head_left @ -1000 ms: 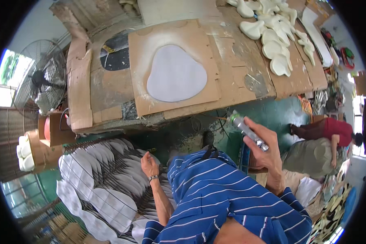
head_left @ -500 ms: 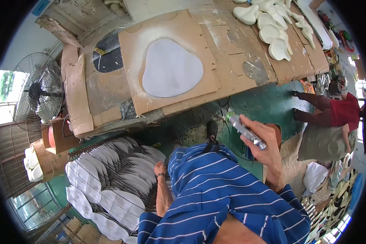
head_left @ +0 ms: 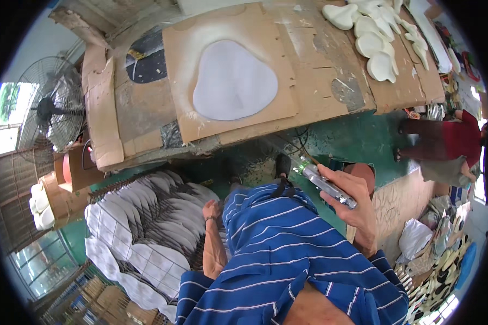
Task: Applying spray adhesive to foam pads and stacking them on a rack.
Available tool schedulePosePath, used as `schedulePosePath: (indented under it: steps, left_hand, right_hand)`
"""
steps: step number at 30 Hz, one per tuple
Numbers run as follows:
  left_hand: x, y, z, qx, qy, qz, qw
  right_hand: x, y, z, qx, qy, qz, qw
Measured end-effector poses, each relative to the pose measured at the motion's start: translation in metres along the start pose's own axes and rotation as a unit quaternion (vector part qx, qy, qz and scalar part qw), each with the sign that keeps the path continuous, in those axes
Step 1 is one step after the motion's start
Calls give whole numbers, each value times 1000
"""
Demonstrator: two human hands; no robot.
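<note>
My right hand (head_left: 358,201) is wrapped round a silver spray gun (head_left: 326,184) with a green part at its front end, held in front of the table edge. My left hand (head_left: 211,210), a dark band at its wrist, hangs low beside a wire rack (head_left: 160,264) of upright pale grey pads (head_left: 107,227). Its fingers look curled at the edge of the pads; what they hold, if anything, is hidden. On the table, a rounded triangular grey pad (head_left: 234,81) lies flat on a cardboard sheet (head_left: 282,100), with whitish haze on the cardboard around it.
Cream moulded foam pieces (head_left: 371,43) are piled at the table's far right. A standing fan (head_left: 47,111) is at the left. To the right, a person in a red top (head_left: 461,142) stands beyond a cardboard surface (head_left: 398,208). Hoses (head_left: 301,142) run below the table edge.
The view has shifted slightly, so the table sits higher. My left hand has risen a little along the rack. The spray gun remains in my right hand. The person at right has changed posture.
</note>
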State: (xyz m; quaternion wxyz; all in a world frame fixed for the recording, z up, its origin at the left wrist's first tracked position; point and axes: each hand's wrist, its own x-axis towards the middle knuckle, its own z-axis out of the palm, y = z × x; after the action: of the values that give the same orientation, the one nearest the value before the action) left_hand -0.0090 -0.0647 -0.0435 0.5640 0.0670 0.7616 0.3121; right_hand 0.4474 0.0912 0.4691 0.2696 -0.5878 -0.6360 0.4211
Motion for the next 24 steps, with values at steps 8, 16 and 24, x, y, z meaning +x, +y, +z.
schedulePosePath:
  steps: [8, 16, 24]
  left_hand:
    - [-4, 42, 18, 22, 27, 13, 999]
    - [-26, 22, 26, 90, 27, -36, 995]
    - [18, -40, -2, 72, -31, 14, 997]
  right_hand:
    - [45, 0, 17, -16, 72, -89, 993]
    - [50, 11, 11, -58, 171, -69, 981]
    - [28, 5, -14, -124, 130, -39, 983]
